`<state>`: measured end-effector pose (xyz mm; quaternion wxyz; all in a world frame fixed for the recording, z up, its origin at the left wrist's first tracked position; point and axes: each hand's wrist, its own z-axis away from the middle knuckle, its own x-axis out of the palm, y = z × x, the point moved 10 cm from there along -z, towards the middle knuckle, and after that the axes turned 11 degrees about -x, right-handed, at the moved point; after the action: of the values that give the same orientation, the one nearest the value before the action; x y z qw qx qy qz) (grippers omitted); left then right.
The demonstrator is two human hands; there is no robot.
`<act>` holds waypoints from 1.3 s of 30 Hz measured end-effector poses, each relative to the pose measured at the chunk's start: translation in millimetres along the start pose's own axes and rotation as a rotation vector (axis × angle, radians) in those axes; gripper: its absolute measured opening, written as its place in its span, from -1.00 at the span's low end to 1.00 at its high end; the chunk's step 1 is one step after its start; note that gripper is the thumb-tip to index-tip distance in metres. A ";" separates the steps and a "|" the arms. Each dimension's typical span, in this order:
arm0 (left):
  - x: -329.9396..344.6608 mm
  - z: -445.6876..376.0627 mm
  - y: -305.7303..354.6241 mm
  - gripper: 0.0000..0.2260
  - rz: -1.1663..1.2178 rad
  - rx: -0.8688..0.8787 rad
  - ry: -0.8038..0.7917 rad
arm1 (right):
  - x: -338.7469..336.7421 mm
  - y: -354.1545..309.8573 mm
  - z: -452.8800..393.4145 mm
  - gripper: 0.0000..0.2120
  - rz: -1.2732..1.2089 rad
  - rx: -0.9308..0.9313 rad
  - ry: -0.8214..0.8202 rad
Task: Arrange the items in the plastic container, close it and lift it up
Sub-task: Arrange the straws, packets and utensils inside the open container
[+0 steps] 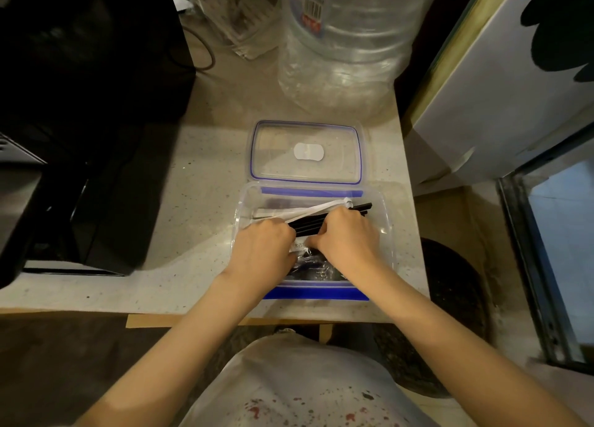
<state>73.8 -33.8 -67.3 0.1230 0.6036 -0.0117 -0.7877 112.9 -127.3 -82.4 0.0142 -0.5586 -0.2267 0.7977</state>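
Observation:
A clear plastic container with blue clips stands open on the speckled counter, near its front edge. Its clear lid, blue-rimmed with a white oval in the middle, lies flat just behind it. Both hands are inside the container. My left hand and my right hand are closed side by side on a bundle of black sticks that lies slanted, its ends sticking out at the upper right. A white strip runs along the bundle. Under the hands lies a crinkled clear bag with dark contents.
A large clear water jug stands right behind the lid. A black appliance fills the counter's left side. A white board leans at the right, past the counter's edge. A cable and a packet lie at the back.

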 end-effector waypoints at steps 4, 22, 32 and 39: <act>3.5 2.1 -2.5 -0.80 -0.035 -0.044 -0.016 | 0.6 -11.9 4.4 -0.79 0.091 -0.054 0.011; -1.8 0.8 -3.5 -0.75 -0.042 -0.063 0.019 | 3.4 6.0 -0.6 -0.88 -0.177 -0.090 -0.048; -0.8 -1.1 -2.9 -0.78 -0.052 -0.042 -0.040 | -72.3 2.7 14.0 -0.95 -0.475 -0.292 0.094; 0.7 -2.7 6.5 -0.81 0.107 0.056 -0.076 | -73.0 28.6 10.1 -0.86 -0.573 -0.204 -0.056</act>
<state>77.4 -39.8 -67.5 0.1475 0.5749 -0.0709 -0.8017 137.8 -176.6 -25.9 0.1760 -0.4483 -0.4543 0.7494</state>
